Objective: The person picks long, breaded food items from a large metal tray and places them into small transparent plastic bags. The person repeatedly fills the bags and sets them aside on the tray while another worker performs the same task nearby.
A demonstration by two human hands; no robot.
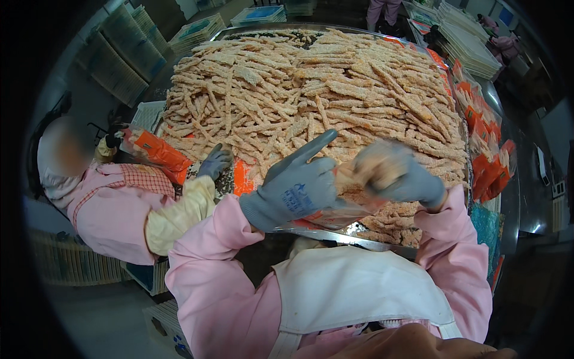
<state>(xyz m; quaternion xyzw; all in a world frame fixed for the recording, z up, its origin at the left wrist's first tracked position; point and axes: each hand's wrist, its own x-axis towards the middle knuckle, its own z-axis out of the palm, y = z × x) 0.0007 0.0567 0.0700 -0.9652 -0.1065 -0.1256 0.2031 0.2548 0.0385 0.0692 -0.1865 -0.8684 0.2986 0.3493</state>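
Note:
My left hand (298, 190), in a grey-blue coated glove, grips the mouth of a clear plastic bag (343, 219) with orange-red print. One of its fingers points away over the pile. Blurred by motion, my right hand (406, 177) wears a matching glove and holds breaded strips (376, 161) at the bag's mouth; how many cannot be told. More strips show inside the bag. Beyond both hands, a large pile of long, crumb-coated strips (305, 103) covers the metal table (332, 235).
At left, a co-worker (116, 197) holds an orange-printed bag (159, 150) and reaches into the pile. Several filled bags (484, 134) lie along the right edge. Stacked trays (466, 45) stand far right, others (121, 49) far left. Another person (382, 13) stands beyond the table.

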